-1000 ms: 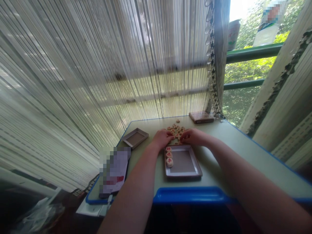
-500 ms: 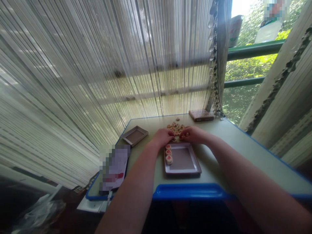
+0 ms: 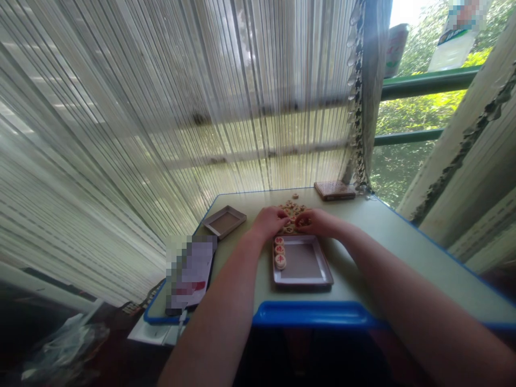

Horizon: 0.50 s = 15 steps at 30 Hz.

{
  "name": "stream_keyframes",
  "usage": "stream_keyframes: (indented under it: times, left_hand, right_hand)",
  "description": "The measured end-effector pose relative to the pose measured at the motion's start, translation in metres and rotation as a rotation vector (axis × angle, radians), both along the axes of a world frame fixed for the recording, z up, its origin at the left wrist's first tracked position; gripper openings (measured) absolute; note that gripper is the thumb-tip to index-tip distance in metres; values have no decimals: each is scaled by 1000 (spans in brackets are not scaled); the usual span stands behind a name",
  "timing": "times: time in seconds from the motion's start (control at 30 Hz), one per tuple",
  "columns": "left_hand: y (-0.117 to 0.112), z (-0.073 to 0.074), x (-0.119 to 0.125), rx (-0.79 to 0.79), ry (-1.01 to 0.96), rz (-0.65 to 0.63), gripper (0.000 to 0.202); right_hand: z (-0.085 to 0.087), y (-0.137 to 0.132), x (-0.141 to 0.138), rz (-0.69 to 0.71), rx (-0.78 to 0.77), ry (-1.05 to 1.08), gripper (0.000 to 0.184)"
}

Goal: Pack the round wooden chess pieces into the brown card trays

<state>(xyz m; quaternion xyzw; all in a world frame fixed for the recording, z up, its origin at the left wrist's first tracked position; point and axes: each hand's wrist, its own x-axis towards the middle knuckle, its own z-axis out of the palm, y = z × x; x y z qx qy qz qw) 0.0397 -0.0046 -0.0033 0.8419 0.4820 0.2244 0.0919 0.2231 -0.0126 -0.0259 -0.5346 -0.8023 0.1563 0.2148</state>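
Several round wooden xiangqi pieces (image 3: pixel 294 206) lie in a loose heap on the table. My left hand (image 3: pixel 274 219) is at the heap's left side, its fingers curled inward; whatever they grip is hidden. From the right, my right hand (image 3: pixel 314 221) bends its fingers and thumb round pieces at the heap's edge. Just in front of both hands sits a shallow open tray (image 3: pixel 328 269). Along its left wall stands a row of xiangqi pieces (image 3: pixel 280 251) with red characters, the nearest looking stacked.
A second shallow tray (image 3: pixel 226 221) lies at the back left, with a phone (image 3: pixel 192 277) and its cable in front of it. At the back right is a flat brown box (image 3: pixel 334 190). A blue rim (image 3: pixel 314 314) edges the table (image 3: pixel 403 258); a string curtain (image 3: pixel 242 97) hangs behind.
Both hands remain at the heap, my right fingers slightly further left and my left fingers shifted a little among the pieces. The row in the tray looks unchanged. The view has shifted slightly.
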Motion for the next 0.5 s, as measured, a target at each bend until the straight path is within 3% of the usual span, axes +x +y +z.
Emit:
stream_keyframes:
  times: [0.13, 0.27, 0.4, 0.5]
  left_hand:
    - [-12, 7, -2, 42, -12, 37, 25]
    - [-28, 8, -7, 57, -36, 95, 28]
    - [-42, 3, -13, 13, -24, 120, 25]
    - [-56, 2, -16, 7, -74, 114, 23]
  right_hand:
    - [0, 5, -4, 59, -54, 18, 23]
    - [5, 1, -5, 2, 37, -19, 20]
    - [24, -19, -7, -3, 136, 55, 21]
    - [40, -43, -8, 98, 61, 126, 17]
